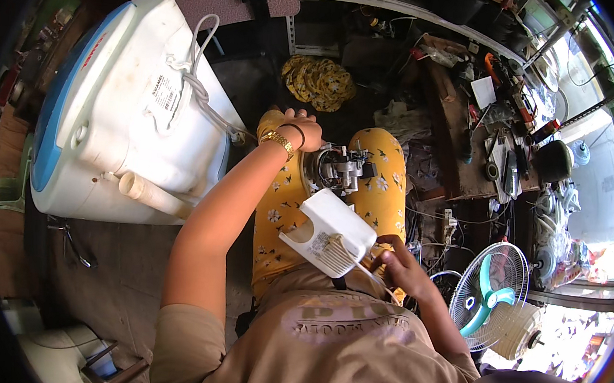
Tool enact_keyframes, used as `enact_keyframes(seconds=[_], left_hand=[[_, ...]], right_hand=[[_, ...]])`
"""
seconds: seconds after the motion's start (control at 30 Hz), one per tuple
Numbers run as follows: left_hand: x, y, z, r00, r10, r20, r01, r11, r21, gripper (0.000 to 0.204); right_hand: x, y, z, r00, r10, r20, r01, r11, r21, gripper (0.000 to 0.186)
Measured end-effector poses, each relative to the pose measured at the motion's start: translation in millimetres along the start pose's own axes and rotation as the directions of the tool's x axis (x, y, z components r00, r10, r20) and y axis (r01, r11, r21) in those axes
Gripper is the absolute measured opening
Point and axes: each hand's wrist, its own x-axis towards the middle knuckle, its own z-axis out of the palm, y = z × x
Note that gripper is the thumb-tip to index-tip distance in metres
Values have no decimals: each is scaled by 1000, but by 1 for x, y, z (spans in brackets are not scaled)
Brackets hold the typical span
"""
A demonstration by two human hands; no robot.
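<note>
Head view: a big white washing machine [124, 107] is lying left of the knees. On the lap, the left hand [301, 128] is gripping a hard, heavy-looking fan motor [338, 167]. The right hand [403, 264] is closing around a light, white plastic cover [329, 232]. Little room around.

Left arm extended forward, elbow slightly bent, forearm running up centre of view. Left hand [303, 128] curled closed, knuckles up, bracelets at wrist. Right arm bent close to torso; right hand [401, 263] low near lap, fingers curled, palm down.
</note>
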Motion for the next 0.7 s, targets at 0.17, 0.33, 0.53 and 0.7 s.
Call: enact_keyframes(seconds=[0.17,0.33,0.53,0.7], left_hand=[[-5,-9,24,986,32,-161,-36,999,-22,44],[-20,-3,36,926,88,-368,-245,882,-404,37],[-37,50,61,691,-248,-680,-512,496,-701,27],[-38,44,79,597,-505,-624,-556,302,-775,21]], right_hand=[[23,27,25,994,-108,-34,109,994,33,73],[21,47,38,991,-104,-80,110,991,72,87],[5,50,26,960,-274,-60,272,961,-45,66],[7,54,21,915,-404,0,399,903,-159,68]])
